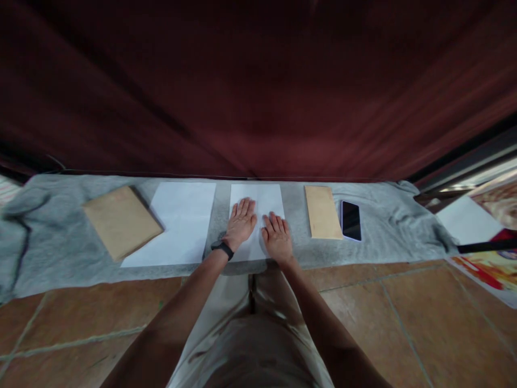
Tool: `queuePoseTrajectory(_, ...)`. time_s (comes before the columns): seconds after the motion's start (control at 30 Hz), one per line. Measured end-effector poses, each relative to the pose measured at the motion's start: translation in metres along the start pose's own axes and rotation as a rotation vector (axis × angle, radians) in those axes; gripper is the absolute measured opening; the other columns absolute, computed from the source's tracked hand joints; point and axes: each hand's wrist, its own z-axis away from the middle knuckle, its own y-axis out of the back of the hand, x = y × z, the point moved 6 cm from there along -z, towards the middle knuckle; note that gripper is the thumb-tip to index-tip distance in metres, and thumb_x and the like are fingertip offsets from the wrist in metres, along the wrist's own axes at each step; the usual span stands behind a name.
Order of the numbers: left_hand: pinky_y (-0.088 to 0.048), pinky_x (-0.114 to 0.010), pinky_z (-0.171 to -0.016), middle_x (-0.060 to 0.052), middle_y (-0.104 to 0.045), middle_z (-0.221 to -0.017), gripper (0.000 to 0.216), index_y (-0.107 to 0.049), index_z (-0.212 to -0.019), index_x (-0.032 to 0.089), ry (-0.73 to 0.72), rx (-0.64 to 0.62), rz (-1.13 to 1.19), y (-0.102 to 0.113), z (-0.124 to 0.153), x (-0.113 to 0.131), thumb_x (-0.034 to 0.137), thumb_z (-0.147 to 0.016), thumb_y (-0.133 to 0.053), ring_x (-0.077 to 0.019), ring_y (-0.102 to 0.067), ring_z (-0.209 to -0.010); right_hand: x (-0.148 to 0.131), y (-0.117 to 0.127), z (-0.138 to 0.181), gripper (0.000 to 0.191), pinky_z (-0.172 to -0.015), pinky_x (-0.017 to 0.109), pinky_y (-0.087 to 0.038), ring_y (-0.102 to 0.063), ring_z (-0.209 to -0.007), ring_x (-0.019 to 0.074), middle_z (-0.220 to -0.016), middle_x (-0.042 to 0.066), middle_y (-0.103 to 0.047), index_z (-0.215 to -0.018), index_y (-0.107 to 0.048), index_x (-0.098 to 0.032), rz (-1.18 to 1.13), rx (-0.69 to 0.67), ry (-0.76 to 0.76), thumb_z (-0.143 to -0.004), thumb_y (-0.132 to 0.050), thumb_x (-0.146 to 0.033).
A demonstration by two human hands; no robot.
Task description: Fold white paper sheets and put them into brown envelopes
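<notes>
My left hand (240, 222) lies flat, fingers stretched out, on a white sheet of paper (266, 198) in the middle of a grey cloth (60, 215). A black band circles that wrist. My right hand (277, 237) rests flat beside it on the same sheet, fingers extended. Neither hand holds anything. A second, larger white sheet (177, 223) lies to the left. A large brown envelope (121, 220) partly overlaps its left edge. To the right of my hands lies a narrow brown envelope (322, 211).
A black phone (351, 220) lies face up next to the narrow envelope. A dark red curtain (258, 86) hangs behind the cloth. Brown floor tiles (383, 312) lie in front. Printed sheets and a white paper (468, 218) sit at the far right.
</notes>
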Motion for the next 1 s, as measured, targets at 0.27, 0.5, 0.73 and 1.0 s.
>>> queuePoseTrajectory(0.27,-0.02,-0.054,-0.128,-0.012,-0.039,-0.165,0.059,-0.042,-0.158,0.015,-0.094,-0.034,0.045,-0.01,-0.041,0.013,0.029,-0.103,-0.028,-0.028,-0.027,-0.158,-0.002,0.001,0.0,0.052,-0.124,0.05,-0.027,-0.039,-0.15,0.0298,-0.162,0.013,-0.044,-0.155,-0.048,-0.017,-0.008,0.007,-0.015,-0.107,-0.043,-0.036)
queuePoseTrajectory(0.5,-0.02,-0.053,-0.128,-0.011,-0.039,-0.165,0.059,-0.042,-0.159,0.017,-0.011,0.004,0.036,-0.013,-0.05,-0.016,0.037,-0.105,-0.028,-0.0272,-0.026,-0.158,-0.003,0.004,-0.001,0.052,-0.125,0.049,-0.028,-0.04,-0.15,0.029,-0.162,0.011,-0.045,-0.155,-0.049,-0.018,-0.008,0.007,-0.033,-0.106,-0.042,-0.035)
queuePoseTrajectory(0.73,-0.025,-0.052,-0.126,-0.016,-0.042,-0.163,0.06,-0.045,-0.156,0.011,0.137,0.046,0.042,0.002,-0.042,-0.056,0.036,-0.103,-0.034,-0.0305,-0.033,-0.155,-0.002,0.002,0.0,0.051,-0.125,0.049,-0.028,-0.041,-0.15,0.0297,-0.163,0.012,-0.044,-0.154,-0.05,-0.018,-0.003,0.007,-0.019,-0.107,-0.043,-0.036)
queuePoseTrajectory(1.0,-0.054,-0.039,-0.109,-0.011,-0.056,-0.154,0.051,-0.057,-0.145,0.02,0.224,0.133,0.389,0.005,0.052,-0.059,0.04,-0.098,-0.049,-0.0249,-0.056,-0.139,-0.002,0.0,0.0,0.051,-0.124,0.05,-0.029,-0.041,-0.15,0.0291,-0.163,0.012,-0.043,-0.155,-0.048,-0.018,-0.006,0.005,-0.008,-0.107,-0.043,-0.034)
